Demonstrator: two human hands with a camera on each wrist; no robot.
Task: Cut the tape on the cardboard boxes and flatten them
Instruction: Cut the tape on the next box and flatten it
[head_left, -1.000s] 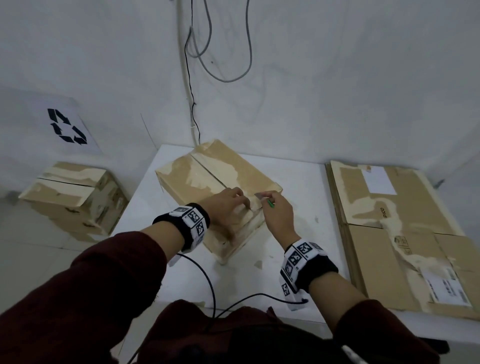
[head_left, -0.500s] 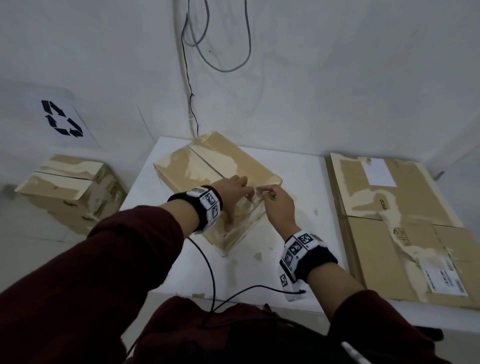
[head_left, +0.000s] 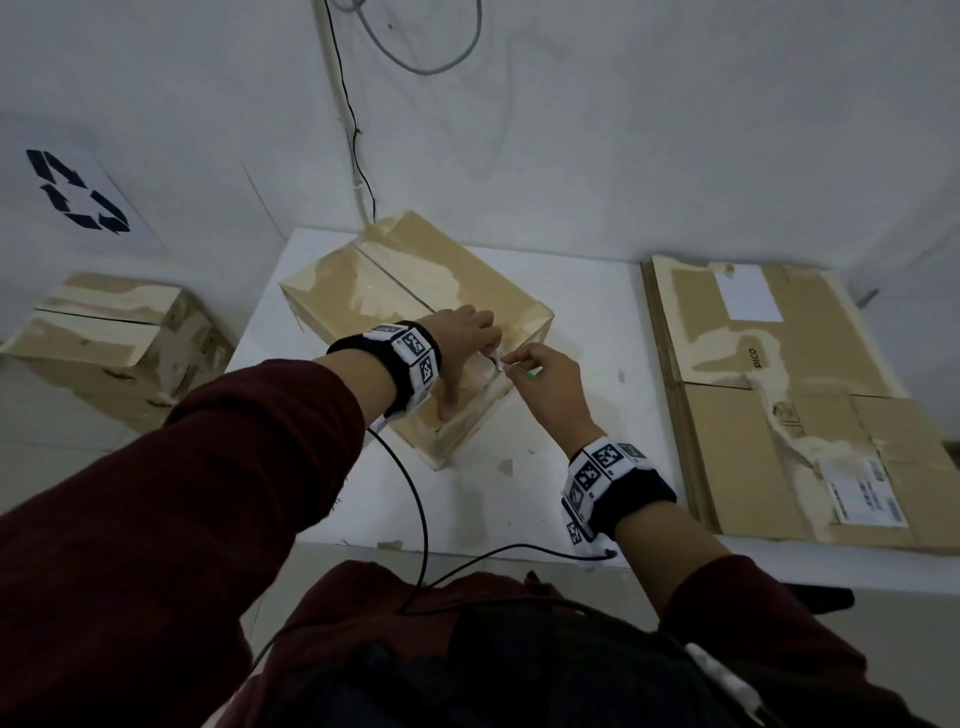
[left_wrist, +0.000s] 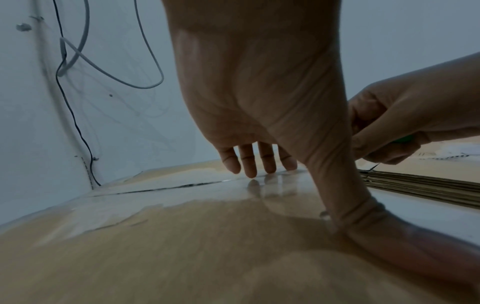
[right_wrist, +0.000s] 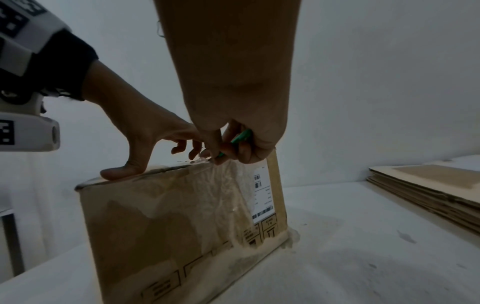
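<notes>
A taped cardboard box (head_left: 395, 291) stands on the white table (head_left: 587, 338), its top seam (left_wrist: 166, 188) running toward the wall. My left hand (head_left: 457, 338) rests on the box top near its front edge, fingertips (left_wrist: 249, 164) down on the glossy tape and thumb (right_wrist: 122, 170) on the edge. My right hand (head_left: 545, 384) grips a green-handled cutter (right_wrist: 241, 136) at the box's top front edge, its blade (head_left: 496, 361) by the left fingers. Crinkled clear tape (right_wrist: 221, 189) covers the box's front face beside a white label (right_wrist: 263, 197).
A stack of flattened cardboard (head_left: 789, 400) lies on the right side of the table. Another taped box (head_left: 104, 343) sits lower at the left, under a recycling sign (head_left: 78, 197). Cables (head_left: 358, 156) hang on the wall behind. A black wire (head_left: 415, 493) trails over the table's front edge.
Both hands stay at the box's near top edge. The left hand has slid right along the top toward the cutter, and the right hand has shifted slightly toward me.
</notes>
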